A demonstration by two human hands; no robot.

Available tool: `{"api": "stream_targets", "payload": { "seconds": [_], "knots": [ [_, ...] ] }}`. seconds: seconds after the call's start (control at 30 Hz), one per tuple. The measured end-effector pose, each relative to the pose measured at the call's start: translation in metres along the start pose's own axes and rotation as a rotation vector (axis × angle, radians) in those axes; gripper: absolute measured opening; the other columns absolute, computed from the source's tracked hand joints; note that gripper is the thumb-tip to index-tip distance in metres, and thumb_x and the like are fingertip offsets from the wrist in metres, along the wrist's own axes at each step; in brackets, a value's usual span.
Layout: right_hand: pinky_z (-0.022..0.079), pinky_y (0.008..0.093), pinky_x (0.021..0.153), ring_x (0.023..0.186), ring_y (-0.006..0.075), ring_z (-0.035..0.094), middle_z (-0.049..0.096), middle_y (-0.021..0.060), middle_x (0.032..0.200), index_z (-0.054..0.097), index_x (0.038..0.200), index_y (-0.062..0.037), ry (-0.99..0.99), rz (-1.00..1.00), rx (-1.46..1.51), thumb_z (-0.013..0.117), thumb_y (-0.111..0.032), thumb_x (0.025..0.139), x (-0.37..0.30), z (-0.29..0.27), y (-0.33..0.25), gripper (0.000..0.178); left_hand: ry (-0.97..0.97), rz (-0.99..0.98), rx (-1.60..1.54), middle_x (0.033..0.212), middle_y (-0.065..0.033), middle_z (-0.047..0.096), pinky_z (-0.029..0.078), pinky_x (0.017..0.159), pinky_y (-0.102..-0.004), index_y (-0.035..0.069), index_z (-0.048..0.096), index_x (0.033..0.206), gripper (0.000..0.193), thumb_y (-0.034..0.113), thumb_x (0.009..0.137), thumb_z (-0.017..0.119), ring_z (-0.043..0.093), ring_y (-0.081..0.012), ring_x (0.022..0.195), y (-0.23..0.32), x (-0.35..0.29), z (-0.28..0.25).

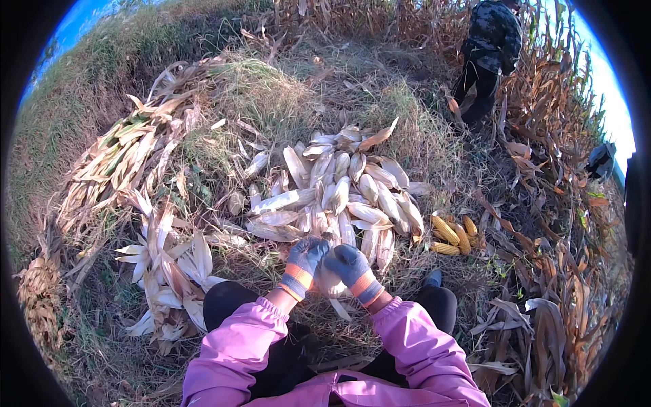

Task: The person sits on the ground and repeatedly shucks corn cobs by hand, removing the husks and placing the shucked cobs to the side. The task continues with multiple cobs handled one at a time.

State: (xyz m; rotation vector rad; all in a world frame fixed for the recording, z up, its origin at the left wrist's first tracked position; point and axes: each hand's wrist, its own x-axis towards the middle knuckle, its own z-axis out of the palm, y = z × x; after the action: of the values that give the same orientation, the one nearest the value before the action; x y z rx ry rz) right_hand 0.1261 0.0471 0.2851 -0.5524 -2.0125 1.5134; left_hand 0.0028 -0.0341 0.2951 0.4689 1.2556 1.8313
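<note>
Low on dry grass (271,102), my dark-clad knees (441,308) bent to either side. Left hand (308,258) and right hand (348,263), both in grey gloves with orange cuffs, meet side by side in front of me, fingers curled in around one pale-husked ear (330,283); its papery leaves hang below, between the wrists. Exact finger placement hidden by the gloves. Just beyond the hands: heap of corn in the husk (341,195), ears lying at all angles. Right of it, near, a small cluster of bare yellow cobs (445,230) on the ground. To my left, a pile of loose husks (166,264); farther up that side, a spread of dry stalks and leaves (122,152). Upper right, a person in a camouflage jacket (489,37) by standing brown cornstalks (549,129).
</note>
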Motion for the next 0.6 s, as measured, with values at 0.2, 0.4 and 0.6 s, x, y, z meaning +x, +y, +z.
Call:
{"api": "stream_targets", "payload": {
  "seconds": [0.2, 0.4, 0.6],
  "knots": [
    [0.042, 0.0262, 0.062, 0.068, 0.0092, 0.048, 0.054, 0.0013, 0.073, 0.057, 0.082, -0.0026, -0.086, 0.029, -0.054, 0.066, -0.011, 0.079, 0.001, -0.005, -0.015, 0.012, 0.019, -0.022, -0.027, 0.075, 0.0018, 0.059, 0.044, 0.06, -0.0236, 0.008, 0.06, 0.084, 0.008, 0.014, 0.085, 0.065, 0.054, -0.0094, 0.068, -0.002, 0.004, -0.007],
    [0.045, 0.0356, 0.064, 0.069, 0.0272, 0.054, 0.057, 0.0119, 0.075, 0.056, 0.088, -0.0017, 0.048, -0.179, -0.197, 0.065, -0.014, 0.079, 0.0, -0.002, -0.015, 0.018, 0.068, -0.02, -0.135, 0.077, 0.0006, 0.06, 0.047, 0.062, -0.0244, 0.007, 0.059, 0.085, 0.009, 0.015, 0.085, 0.065, 0.057, -0.0108, 0.07, -0.002, 0.008, -0.005],
    [0.046, 0.0448, 0.066, 0.078, 0.0424, 0.058, 0.06, 0.0219, 0.083, 0.055, 0.094, -0.0009, 0.102, -0.037, -0.236, 0.064, -0.018, 0.078, -0.003, -0.001, -0.013, 0.025, 0.12, -0.022, -0.16, 0.078, -0.0035, 0.063, 0.049, 0.064, -0.026, 0.004, 0.062, 0.086, 0.006, 0.006, 0.082, 0.066, 0.058, -0.0135, 0.067, -0.003, 0.008, 0.0]
  ]
}}
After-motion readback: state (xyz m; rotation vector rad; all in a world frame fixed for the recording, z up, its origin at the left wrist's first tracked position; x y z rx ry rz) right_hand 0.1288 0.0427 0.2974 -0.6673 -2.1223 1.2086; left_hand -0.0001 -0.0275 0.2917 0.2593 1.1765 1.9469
